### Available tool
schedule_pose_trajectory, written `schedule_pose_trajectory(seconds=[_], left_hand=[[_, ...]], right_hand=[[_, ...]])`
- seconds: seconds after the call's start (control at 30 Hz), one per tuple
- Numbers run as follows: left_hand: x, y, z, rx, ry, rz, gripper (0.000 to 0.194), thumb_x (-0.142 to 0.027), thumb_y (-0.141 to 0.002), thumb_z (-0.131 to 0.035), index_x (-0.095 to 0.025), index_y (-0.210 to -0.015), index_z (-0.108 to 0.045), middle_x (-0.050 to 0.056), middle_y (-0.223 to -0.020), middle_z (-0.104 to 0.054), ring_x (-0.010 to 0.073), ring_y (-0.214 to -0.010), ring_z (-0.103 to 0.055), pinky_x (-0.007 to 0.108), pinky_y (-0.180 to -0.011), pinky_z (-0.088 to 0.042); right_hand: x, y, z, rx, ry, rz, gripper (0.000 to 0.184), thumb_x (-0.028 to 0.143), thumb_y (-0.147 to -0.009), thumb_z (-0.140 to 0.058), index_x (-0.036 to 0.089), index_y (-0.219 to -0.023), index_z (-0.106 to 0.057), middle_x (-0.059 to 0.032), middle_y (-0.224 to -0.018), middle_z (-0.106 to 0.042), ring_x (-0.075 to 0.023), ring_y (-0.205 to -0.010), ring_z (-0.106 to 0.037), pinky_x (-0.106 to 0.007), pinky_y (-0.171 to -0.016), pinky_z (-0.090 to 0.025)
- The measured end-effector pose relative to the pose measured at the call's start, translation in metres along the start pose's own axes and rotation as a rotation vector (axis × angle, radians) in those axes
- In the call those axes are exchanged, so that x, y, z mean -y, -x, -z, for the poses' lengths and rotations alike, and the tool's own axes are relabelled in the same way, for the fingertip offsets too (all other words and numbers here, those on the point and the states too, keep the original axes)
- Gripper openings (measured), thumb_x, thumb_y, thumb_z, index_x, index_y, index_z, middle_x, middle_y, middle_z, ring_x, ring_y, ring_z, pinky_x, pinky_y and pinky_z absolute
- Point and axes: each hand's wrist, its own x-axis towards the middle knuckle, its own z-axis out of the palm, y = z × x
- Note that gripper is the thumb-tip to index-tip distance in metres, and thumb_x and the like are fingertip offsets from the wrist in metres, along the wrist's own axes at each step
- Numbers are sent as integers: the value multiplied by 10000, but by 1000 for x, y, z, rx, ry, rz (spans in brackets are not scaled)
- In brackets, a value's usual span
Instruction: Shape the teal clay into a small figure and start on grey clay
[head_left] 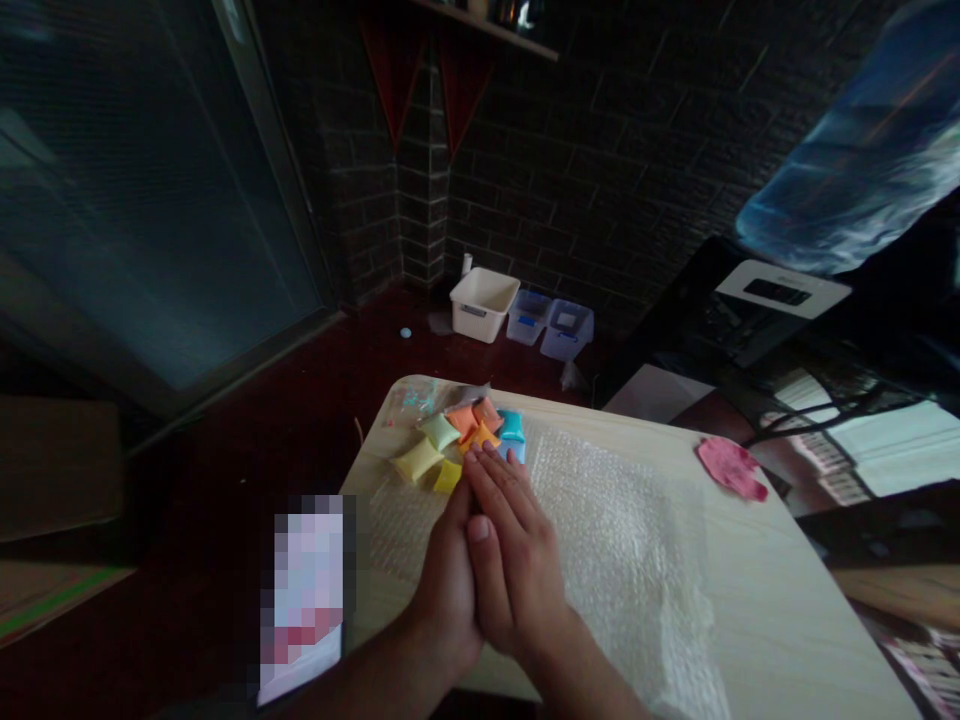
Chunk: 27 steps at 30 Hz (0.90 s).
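Observation:
Over the near half of the table, my left hand [450, 575] and my right hand [525, 560] are pressed together palm to palm. The fingers of both point forward and lie close together. Whatever is between the palms, if anything, is hidden. Just beyond my fingertips lie several small soft packets: a yellow packet [448, 477], a pale yellow one [417, 460], a pale green one [439, 431], an orange one [480, 437] and a teal one [511, 426]. Under and to the right of my hands a sheet of bubble wrap [615, 530] covers part of the wooden table [795, 600].
A pink flat piece [731, 467] lies at the table's right edge. A clear bag with small bits [416, 398] sits at the far left corner. On the floor beyond stand a white bin [480, 322] and clear boxes [564, 343]. A water dispenser [780, 285] rises at right.

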Motion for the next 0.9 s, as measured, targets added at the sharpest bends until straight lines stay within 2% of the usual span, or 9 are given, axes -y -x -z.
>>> schedule_pose_trajectory(seconds=[0.13,0.2,0.33,0.43,0.5,0.63,0.77,0.83,0.9], left_hand=[[-1,4,-3,2,11,45,396,-530,-962,-584,-212,-1083,-786,132,-1172,-779,326,-1312,-646,419,-1042,-585],[2,8,-5,13,-6,53,440,-578,-955,-590,-202,-1052,-797,139,-1181,-780,340,-1299,-653,426,-1039,-586],[3,10,-7,40,5,41,494,-612,-993,-512,-216,-1069,-796,119,-1195,-781,329,-1290,-659,423,-1040,-576],[-6,6,-7,55,-4,40,464,-585,-1008,-494,-230,-1015,-794,98,-1150,-795,313,-1264,-677,410,-1025,-574],[-13,6,-8,43,-8,21,381,-536,-996,-542,-241,-979,-784,77,-1110,-805,296,-1240,-689,395,-1014,-575],[-17,13,-14,19,-90,-119,202,-404,-948,-660,-245,-929,-784,42,-1092,-813,283,-1201,-707,354,-998,-571],[-15,17,-17,66,-181,-199,149,-335,-897,-721,-305,-1026,-790,23,-1218,-785,295,-1293,-660,380,-1056,-540],[-15,15,-13,49,-190,-185,188,-282,-865,-724,-318,-1038,-787,32,-1224,-782,307,-1345,-624,406,-1105,-511],[-13,10,-6,12,-178,-194,214,-223,-821,-726,-296,-1012,-790,57,-1209,-786,329,-1392,-581,414,-1146,-481]], right_hand=[[-5,0,-2,-37,-37,-24,452,178,-1019,-426,106,-1412,-638,-175,-1371,-721,-296,-1302,-680,-506,-1070,-600],[-8,1,0,-73,-58,9,455,146,-1014,-423,146,-1411,-645,-144,-1339,-745,-282,-1263,-708,-484,-1046,-618],[-7,5,5,-110,-110,46,468,186,-1064,-381,190,-1489,-576,-119,-1385,-719,-279,-1305,-676,-499,-1091,-580],[1,7,9,-67,-213,20,539,442,-1105,-327,177,-1530,-524,-145,-1498,-620,-338,-1410,-571,-562,-1147,-512],[6,6,11,-92,-260,-34,605,549,-1093,-288,189,-1494,-563,-148,-1544,-554,-376,-1438,-524,-603,-1156,-482],[4,0,15,-231,-188,-104,519,490,-1095,-314,247,-1452,-601,-120,-1569,-492,-383,-1448,-495,-646,-1164,-441],[-1,-4,20,-57,-206,-52,559,511,-1092,-339,236,-1553,-495,-109,-1673,-389,-389,-1551,-351,-673,-1244,-315],[3,-3,21,14,-273,-25,599,564,-1081,-341,223,-1545,-505,-113,-1663,-419,-390,-1545,-369,-659,-1238,-344],[6,0,21,26,-312,-15,604,579,-1075,-347,213,-1515,-539,-124,-1618,-489,-386,-1504,-445,-629,-1199,-429]])
